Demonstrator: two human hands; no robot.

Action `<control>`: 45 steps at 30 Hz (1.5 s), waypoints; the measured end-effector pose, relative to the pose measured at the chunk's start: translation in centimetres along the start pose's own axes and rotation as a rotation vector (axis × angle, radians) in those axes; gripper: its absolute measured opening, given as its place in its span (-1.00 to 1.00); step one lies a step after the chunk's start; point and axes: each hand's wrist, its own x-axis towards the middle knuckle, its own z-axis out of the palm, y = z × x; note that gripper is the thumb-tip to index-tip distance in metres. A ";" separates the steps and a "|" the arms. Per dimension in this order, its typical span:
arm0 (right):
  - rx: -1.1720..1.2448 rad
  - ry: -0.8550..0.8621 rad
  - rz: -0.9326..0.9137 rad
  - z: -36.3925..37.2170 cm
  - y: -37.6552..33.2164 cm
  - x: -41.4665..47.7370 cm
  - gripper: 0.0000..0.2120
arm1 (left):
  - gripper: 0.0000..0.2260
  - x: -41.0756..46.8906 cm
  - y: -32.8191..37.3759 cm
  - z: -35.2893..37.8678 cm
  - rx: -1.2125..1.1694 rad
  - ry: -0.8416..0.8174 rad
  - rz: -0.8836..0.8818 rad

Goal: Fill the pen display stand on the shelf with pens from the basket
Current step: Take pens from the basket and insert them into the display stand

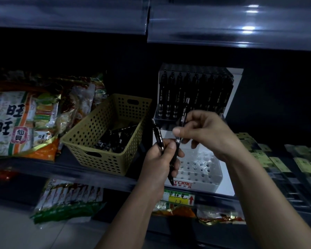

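left hand (160, 159): I see its fingers clenched round a pen bunch (158, 135), black, held upright in front of the stand's left edge.
right hand (206, 133): thumb and fingers pinch a single pen (184, 112), black; its upper end points up in front of the filled rows.
pen display stand (210, 185): white, standing on the shelf (66, 162) just beside the basket; the back tiers hold racked pens (196, 90), and the front tier shows open holes.
basket (75, 135): yellow, perforated, left of the stand; loose pens (113, 141) lie in its bottom.
snack bags (22, 123): on the same shelf, left of the basket.
price label (180, 197): on the shelf edge under the stand.
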 end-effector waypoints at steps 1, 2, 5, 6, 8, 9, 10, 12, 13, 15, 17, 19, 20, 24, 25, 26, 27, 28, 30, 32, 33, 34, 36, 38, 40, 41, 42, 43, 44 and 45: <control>-0.010 -0.026 0.026 0.1 0.1 0.0 -0.71 | -0.88 0.0 0.0 0.0 0.002 0.011 0.000; -0.020 -0.035 0.042 0.2 0.2 0.0 -0.72 | -0.88 0.1 0.0 0.0 0.000 0.020 -0.002; -0.012 0.013 0.029 0.0 0.2 0.1 -0.74 | -0.88 0.1 0.0 0.0 -0.022 0.029 -0.025; 0.010 0.058 0.011 -0.2 0.1 0.2 -0.76 | -0.87 0.1 0.0 0.0 -0.022 0.030 -0.036; 0.052 0.193 -0.027 -0.7 -0.1 0.3 -0.83 | -0.85 0.1 0.0 0.0 -0.003 0.033 -0.068; 0.056 0.274 -0.047 -1.0 -0.2 0.3 -0.88 | -0.84 0.1 0.0 0.0 0.009 0.029 -0.088; 0.036 0.356 -0.069 -1.3 -0.2 0.4 -0.91 | -0.83 0.1 0.0 0.0 0.017 0.025 -0.104; -0.070 0.505 -0.121 -1.9 -0.1 0.4 -0.88 | -0.82 0.1 0.1 0.1 0.034 0.020 -0.118; -0.124 0.566 -0.147 -2.2 0.0 0.5 -0.86 | -0.80 0.1 0.1 0.1 0.045 0.022 -0.120; -0.203 0.669 -0.190 -2.5 0.1 0.6 -0.84 | -0.77 0.2 0.1 0.2 0.050 0.037 -0.123; -0.253 0.734 -0.222 -2.4 0.1 0.7 -0.84 | -0.79 0.3 0.0 0.2 0.025 0.067 -0.119; -0.272 0.769 -0.253 -2.1 0.1 0.7 -0.85 | -0.82 0.4 0.0 0.2 0.007 0.088 -0.110; -0.274 0.783 -0.270 -2.0 0.0 0.7 -0.86 | -0.83 0.4 -0.1 0.1 0.008 0.091 -0.103; -0.315 0.835 -0.312 -1.8 -0.2 0.8 -0.88 | -0.80 0.5 -0.4 -0.2 0.039 0.100 -0.067; -0.333 0.834 -0.314 -1.7 -0.1 0.9 -0.88 | -0.80 0.5 -0.4 -0.3 0.043 0.102 -0.059; -0.353 0.827 -0.316 -1.6 0.0 0.9 -0.87 | -0.79 0.5 -0.5 -0.3 0.045 0.102 -0.053; -0.375 0.819 -0.320 -1.5 0.1 0.9 -0.84 | -0.79 0.5 -0.5 -0.3 0.046 0.099 -0.049; -0.401 0.811 -0.325 -1.4 0.3 1.0 -0.82 | -0.79 0.5 -0.5 -0.3 0.045 0.095 -0.045; -0.460 0.789 -0.326 -1.2 0.6 1.1 -0.82 | -0.79 0.5 -0.5 -0.3 0.039 0.089 -0.034; -0.515 0.756 -0.310 -1.1 0.9 1.3 -0.81 | -0.80 0.5 -0.4 -0.3 0.036 0.092 -0.021; -0.531 0.742 -0.296 -0.9 1.1 1.3 -0.81 | -0.81 0.5 -0.4 -0.2 0.036 0.096 -0.017; -0.534 0.733 -0.279 -0.8 1.1 1.3 -0.78 | -0.82 0.5 -0.3 -0.2 0.037 0.103 -0.016; -0.517 0.732 -0.245 -0.6 1.3 1.3 -0.68 | -0.86 0.6 -0.3 -0.1 0.033 0.126 -0.018; -0.527 0.747 -0.224 -0.7 1.5 1.4 -0.69 | -0.90 0.6 -0.3 -0.1 0.029 0.142 -0.023; -0.559 0.767 -0.223 -0.8 1.8 1.5 -0.71 | -0.91 0.6 -0.2 -0.2 0.030 0.141 -0.026; -0.570 0.772 -0.225 -0.9 1.9 1.5 -0.71 | -0.91 0.5 -0.2 -0.2 0.030 0.139 -0.026; -0.580 0.773 -0.225 -0.9 2.0 1.6 -0.70 | -0.90 0.5 -0.2 -0.2 0.030 0.138 -0.026; -0.588 0.771 -0.224 -1.0 2.0 1.6 -0.70 | -0.90 0.5 -0.2 -0.2 0.031 0.139 -0.026; -0.596 0.767 -0.222 -1.0 2.0 1.6 -0.70 | -0.90 0.5 -0.2 -0.2 0.033 0.141 -0.024; -0.603 0.766 -0.220 -1.1 2.0 1.6 -0.70 | -0.90 0.5 -0.3 -0.2 0.035 0.143 -0.021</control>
